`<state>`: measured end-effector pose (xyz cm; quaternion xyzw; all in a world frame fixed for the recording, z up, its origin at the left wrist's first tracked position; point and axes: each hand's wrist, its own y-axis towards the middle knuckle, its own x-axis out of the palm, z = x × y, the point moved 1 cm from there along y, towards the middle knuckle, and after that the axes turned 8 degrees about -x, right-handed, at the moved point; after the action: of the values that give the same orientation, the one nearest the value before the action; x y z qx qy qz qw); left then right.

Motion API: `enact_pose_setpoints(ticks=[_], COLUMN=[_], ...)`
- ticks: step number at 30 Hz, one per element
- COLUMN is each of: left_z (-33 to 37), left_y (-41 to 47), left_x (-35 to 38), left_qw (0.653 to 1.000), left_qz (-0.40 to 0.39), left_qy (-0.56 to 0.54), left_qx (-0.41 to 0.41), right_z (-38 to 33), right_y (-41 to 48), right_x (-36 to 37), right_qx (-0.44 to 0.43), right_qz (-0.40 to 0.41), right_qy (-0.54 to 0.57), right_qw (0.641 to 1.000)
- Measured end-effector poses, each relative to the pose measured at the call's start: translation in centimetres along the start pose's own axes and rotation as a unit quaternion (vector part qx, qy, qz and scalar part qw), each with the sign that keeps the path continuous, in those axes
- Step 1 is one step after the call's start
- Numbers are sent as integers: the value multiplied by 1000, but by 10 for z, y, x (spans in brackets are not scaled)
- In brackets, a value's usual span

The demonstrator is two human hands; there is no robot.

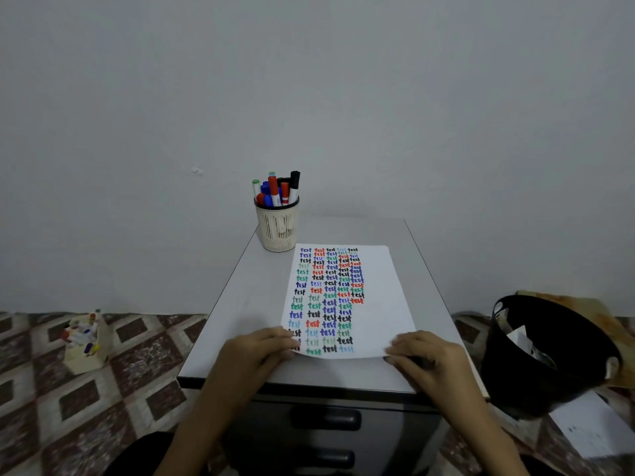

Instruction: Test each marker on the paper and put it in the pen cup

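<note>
Paper [371, 304]: lies by the front edge of the cabinet [261, 293] top. Left hand [254, 352]: relaxed fingers press its near left corner. Right hand [426, 355]: on the near right corner; pressing or pinching, cannot tell. Pen cup [277, 228]: far left corner, crammed with markers [274, 188]; your nudge could tip it off.

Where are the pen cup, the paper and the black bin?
pen cup [277, 228]: head view, on its slotted cream wall.
paper [378, 286]: head view, on its blank right side.
black bin [515, 389]: head view, on its dark outer wall.
</note>
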<state>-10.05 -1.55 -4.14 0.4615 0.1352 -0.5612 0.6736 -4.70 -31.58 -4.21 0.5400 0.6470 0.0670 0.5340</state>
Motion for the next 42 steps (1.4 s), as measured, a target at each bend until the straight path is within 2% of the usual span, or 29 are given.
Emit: enact_pose_setpoints(ticks=[9,15,33,42], left_z=[-9,-11,-12,-10], left_y=[22,25,26,21], left_x=[4,6,10,11], left_qw=[997,996,993,996], left_qz=[12,20,32,49], left_qy=[-44,-53,-51,-16], left_qx=[-66,-74,-100,-76], right_z=[13,14,11,7], right_y=[19,18,17,16], right_x=[3,8,13,13], right_qx=[75,99,74,66], right_qz=[-14,-33,-53,-58], right_qy=[42,7,-37,-54], right_qw=[996,995,995,995])
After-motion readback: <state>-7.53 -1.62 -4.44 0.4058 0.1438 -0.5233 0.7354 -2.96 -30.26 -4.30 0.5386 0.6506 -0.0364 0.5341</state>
